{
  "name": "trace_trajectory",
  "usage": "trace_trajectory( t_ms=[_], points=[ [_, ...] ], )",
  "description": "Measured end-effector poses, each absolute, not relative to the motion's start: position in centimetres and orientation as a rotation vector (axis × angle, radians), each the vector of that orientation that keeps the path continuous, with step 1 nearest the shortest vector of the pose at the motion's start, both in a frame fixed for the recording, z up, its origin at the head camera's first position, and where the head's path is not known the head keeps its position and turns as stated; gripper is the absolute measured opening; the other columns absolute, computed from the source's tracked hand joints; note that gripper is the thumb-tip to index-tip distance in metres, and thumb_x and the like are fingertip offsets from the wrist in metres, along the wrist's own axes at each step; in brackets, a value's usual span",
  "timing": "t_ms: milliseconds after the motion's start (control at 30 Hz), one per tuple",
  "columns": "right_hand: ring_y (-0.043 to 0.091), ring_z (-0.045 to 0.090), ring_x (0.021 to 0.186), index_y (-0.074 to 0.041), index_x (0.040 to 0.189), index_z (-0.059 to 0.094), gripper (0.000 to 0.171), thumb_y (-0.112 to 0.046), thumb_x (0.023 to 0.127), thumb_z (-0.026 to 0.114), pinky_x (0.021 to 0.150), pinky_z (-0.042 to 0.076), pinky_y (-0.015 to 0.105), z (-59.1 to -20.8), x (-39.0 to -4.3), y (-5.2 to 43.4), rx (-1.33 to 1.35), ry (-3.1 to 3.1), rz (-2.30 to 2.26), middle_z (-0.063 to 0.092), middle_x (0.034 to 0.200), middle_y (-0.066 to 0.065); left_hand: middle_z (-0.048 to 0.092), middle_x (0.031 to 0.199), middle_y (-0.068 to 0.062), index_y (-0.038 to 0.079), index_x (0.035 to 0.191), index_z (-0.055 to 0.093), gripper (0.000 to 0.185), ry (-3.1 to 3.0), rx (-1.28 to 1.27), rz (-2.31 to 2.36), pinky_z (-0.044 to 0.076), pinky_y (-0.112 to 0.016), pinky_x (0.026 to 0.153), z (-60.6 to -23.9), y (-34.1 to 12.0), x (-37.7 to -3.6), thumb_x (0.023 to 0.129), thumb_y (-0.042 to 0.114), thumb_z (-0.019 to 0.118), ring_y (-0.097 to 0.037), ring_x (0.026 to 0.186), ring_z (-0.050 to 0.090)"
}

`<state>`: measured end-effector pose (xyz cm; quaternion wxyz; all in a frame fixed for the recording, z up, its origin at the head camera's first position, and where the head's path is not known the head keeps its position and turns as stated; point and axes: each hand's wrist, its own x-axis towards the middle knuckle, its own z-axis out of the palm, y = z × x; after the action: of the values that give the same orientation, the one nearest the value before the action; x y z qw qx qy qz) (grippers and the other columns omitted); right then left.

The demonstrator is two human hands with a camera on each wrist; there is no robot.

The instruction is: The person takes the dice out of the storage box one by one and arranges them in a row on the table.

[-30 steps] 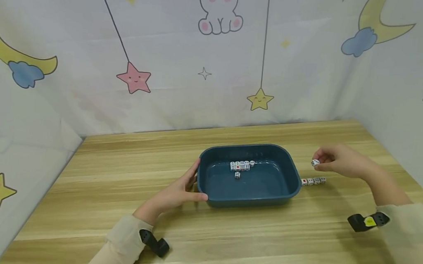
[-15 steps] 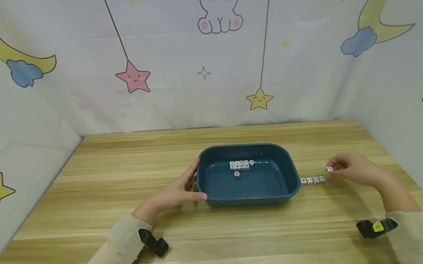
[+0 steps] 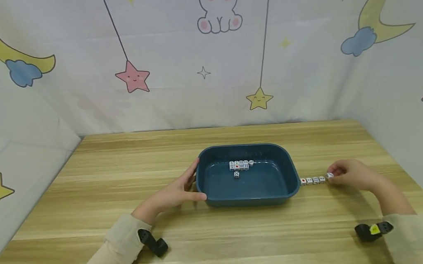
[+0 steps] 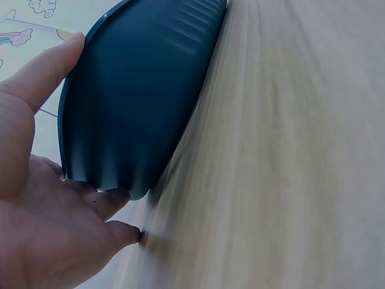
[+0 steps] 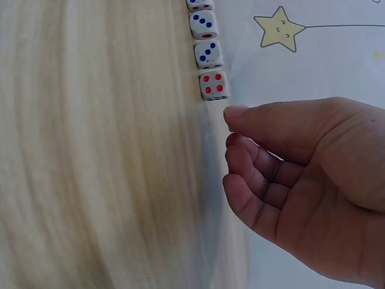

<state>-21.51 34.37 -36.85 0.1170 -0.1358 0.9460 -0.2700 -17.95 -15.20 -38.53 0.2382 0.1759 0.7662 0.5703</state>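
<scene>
A dark blue rectangular tray (image 3: 247,201) stands on the table with several white dice (image 3: 239,165) grouped inside. One separate die (image 3: 236,174) lies just in front of that group. My left hand (image 3: 173,193) holds the tray's left end, thumb at the near corner and fingers along the end wall; the left wrist view shows the bent fingers (image 4: 114,201) against it. My right hand (image 3: 353,174) pinches a die (image 3: 330,175) at the right end of a row of dice (image 3: 313,180) beside the tray. In the right wrist view the thumb hides that die.
The wood-grain table (image 3: 203,239) reaches back to a white cloth wall (image 3: 173,54) printed with stars and moons. More cloth rises at the left and right. Each forearm carries a black wrist camera (image 3: 153,243).
My right hand has moved right and then down with the die, from above the row to its right end. The left hand and the tray stay in place.
</scene>
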Motion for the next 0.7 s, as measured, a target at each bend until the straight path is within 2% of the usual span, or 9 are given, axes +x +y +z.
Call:
trace_trajectory(
  t_ms=[267,700],
  points=[
    [0.005,0.05,0.076,0.004,0.097,0.064,0.023,-0.014,0.086,0.071,0.068,0.043,0.022,-37.36,-21.53,34.27,-0.392,2.742,-0.802,0.061,0.086,-0.001,-0.009,0.161,0.005,0.036,0.154,-0.006,0.107,2.104,0.485,1.558,0.009,-0.047,0.118,-38.37,-15.2,-17.85,0.085,0.022,0.075,-0.021,0.148,0.004],
    [0.011,0.051,0.08,0.004,0.097,0.064,0.024,-0.015,0.084,0.073,0.069,0.043,0.025,-37.69,-21.7,34.28,-0.406,2.755,-0.764,0.061,0.086,0.0,-0.008,0.161,0.006,0.037,0.154,-0.006,0.108,2.1,0.483,1.562,0.011,-0.047,0.118,-38.4,-15.19,-17.85,0.085,0.023,0.076,-0.021,0.148,0.006]
  ],
)
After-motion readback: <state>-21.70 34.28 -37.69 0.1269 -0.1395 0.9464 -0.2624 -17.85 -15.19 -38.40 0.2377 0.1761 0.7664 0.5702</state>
